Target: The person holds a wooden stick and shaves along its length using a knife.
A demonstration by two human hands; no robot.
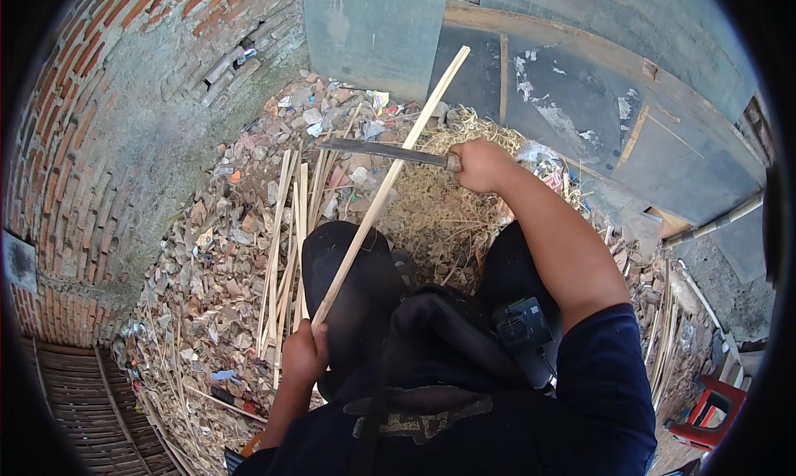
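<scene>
A long pale bamboo strip (390, 182) slants up from beside my left knee toward the grey panels. My left hand (304, 356) is closed round its lower end. My right hand (483, 166) grips the handle of a machete (381, 149), whose dark blade points left and lies across the upper part of the strip. Whether the blade cuts into the strip or only rests against it, I cannot tell. Curly shavings (448, 186) are heaped on the ground between my knees and beyond them. More split strips (286, 252) lie in a loose bundle left of my left knee.
A worn brick wall (124, 144) rises on the left, and grey panels (373, 32) with wooden battens stand ahead. Rubble (207, 252) covers the ground. A slatted bamboo piece (83, 401) is at lower left, a red plastic stool (711, 414) at lower right.
</scene>
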